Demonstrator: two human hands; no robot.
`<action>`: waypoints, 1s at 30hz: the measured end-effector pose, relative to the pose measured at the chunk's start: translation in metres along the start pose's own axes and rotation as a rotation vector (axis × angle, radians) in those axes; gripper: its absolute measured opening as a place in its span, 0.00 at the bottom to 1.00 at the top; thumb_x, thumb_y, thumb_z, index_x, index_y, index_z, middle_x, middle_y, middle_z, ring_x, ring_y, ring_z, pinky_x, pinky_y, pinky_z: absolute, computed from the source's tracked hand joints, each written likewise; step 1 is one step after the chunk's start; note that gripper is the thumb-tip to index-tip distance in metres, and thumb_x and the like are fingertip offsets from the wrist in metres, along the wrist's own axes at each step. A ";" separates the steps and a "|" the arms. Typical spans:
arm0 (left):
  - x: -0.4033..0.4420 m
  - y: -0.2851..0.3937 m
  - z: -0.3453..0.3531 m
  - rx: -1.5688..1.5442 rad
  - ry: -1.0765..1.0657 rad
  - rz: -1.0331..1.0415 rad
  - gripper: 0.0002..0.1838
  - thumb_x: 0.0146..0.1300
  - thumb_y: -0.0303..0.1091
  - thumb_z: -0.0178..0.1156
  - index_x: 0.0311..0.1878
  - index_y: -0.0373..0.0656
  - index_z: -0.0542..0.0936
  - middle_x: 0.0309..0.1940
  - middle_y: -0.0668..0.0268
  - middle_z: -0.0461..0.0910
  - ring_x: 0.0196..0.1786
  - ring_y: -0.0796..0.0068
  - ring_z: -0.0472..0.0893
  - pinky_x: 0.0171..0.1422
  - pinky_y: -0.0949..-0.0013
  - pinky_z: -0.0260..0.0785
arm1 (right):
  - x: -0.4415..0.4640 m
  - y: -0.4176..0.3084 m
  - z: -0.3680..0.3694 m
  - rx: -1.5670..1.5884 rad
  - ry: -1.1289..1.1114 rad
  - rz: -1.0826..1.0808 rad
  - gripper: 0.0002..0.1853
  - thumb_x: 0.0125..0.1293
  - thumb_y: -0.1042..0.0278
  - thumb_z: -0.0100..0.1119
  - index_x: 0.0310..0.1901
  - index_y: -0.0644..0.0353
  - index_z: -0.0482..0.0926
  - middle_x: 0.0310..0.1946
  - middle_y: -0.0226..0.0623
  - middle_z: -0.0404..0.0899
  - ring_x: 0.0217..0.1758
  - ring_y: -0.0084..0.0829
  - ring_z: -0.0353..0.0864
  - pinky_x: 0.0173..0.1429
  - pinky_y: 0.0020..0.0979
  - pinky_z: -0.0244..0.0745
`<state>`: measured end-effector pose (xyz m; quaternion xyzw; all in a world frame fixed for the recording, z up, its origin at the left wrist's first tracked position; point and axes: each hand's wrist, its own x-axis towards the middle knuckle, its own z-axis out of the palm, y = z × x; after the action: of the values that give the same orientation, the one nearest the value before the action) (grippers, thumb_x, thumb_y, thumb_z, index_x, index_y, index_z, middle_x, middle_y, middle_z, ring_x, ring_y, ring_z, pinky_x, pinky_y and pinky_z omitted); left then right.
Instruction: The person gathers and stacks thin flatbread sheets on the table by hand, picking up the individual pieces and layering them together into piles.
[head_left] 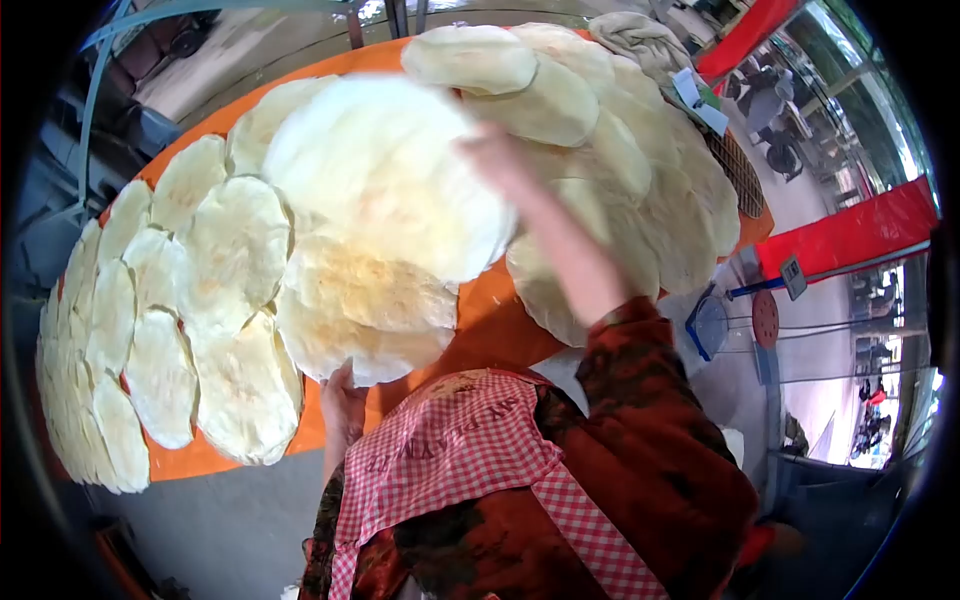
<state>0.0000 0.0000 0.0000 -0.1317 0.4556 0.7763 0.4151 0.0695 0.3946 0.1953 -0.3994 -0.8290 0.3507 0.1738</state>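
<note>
My right hand [492, 158] reaches over the table and grips the right edge of a large round flatbread [385, 165], which is blurred by motion. That bread overlaps a browned flatbread [365, 305] nearer to me. At the near edge of the browned one, my left hand [343, 395] has its fingers at the rim; whether they pinch it is hard to make out. Many pale flatbreads [235, 240] lie spread to the left, and an overlapping pile [620, 160] lies to the right.
An orange cloth [490, 325] covers the table under the breads. Beyond the far right edge are a crumpled grey cloth [635, 40], a woven dark mat [738, 175] and a red banner [850, 232]. A blue-framed object [710, 322] stands at the right.
</note>
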 end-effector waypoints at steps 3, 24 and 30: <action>-0.014 -0.037 0.018 -0.111 0.007 -0.064 0.22 0.62 0.25 0.56 0.59 0.37 0.66 0.53 0.57 0.75 0.54 0.57 0.77 0.54 0.50 0.73 | 0.044 0.133 -0.076 0.521 0.001 0.164 0.20 0.57 0.64 0.63 0.47 0.69 0.78 0.35 0.40 0.82 0.34 0.34 0.82 0.40 0.40 0.78; -0.007 0.056 0.063 0.401 -0.211 0.453 0.24 0.68 0.32 0.54 0.66 0.40 0.63 0.51 0.58 0.76 0.50 0.67 0.78 0.54 0.66 0.73 | 0.056 -0.014 0.040 0.646 -0.136 -0.050 0.06 0.55 0.72 0.60 0.34 0.64 0.81 0.28 0.32 0.81 0.24 0.22 0.78 0.28 0.28 0.73; 0.043 -0.018 -0.032 1.196 0.015 0.659 0.12 0.61 0.27 0.60 0.48 0.38 0.77 0.44 0.57 0.79 0.43 0.63 0.80 0.44 0.66 0.73 | 0.174 0.125 -0.005 0.990 0.245 0.016 0.16 0.59 0.73 0.60 0.50 0.67 0.77 0.39 0.39 0.82 0.41 0.36 0.82 0.44 0.34 0.78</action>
<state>-0.0189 0.0009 -0.0534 0.2605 0.8254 0.4762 0.1553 0.0322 0.5873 0.1106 -0.3137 -0.5338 0.6534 0.4356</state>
